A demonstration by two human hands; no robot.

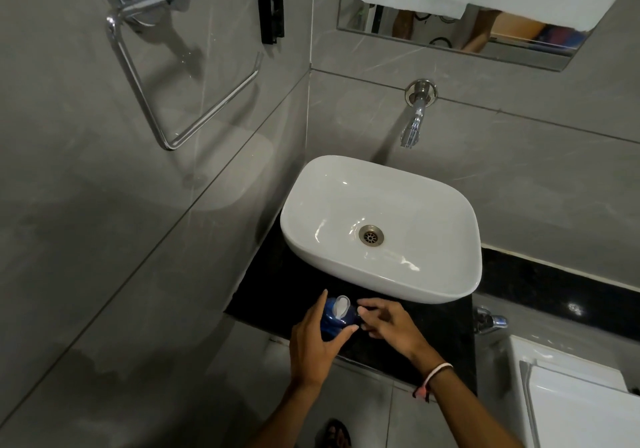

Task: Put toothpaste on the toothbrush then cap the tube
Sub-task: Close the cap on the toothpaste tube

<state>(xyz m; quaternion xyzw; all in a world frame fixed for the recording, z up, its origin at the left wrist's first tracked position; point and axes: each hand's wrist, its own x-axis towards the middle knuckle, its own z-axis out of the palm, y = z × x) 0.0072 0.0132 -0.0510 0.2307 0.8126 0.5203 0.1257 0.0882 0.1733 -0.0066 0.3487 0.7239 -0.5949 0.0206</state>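
Two bare hands meet over the black stone counter (433, 336), just in front of the white ceramic basin (381, 274). Left hand (311, 347) grasps a blue toothpaste tube (337, 319) between thumb and fingers — its long axis runs roughly toward the basin, white flip cap (340, 305) end pointing up and away. Just right of the tube, the right hand (388, 326) has fingers curled, fingertips touching the tube's side; whether they grip anything I cannot tell. Beyond both hands the basin holds only its metal drain (371, 235) — a chrome wall tap (414, 125) hangs above.
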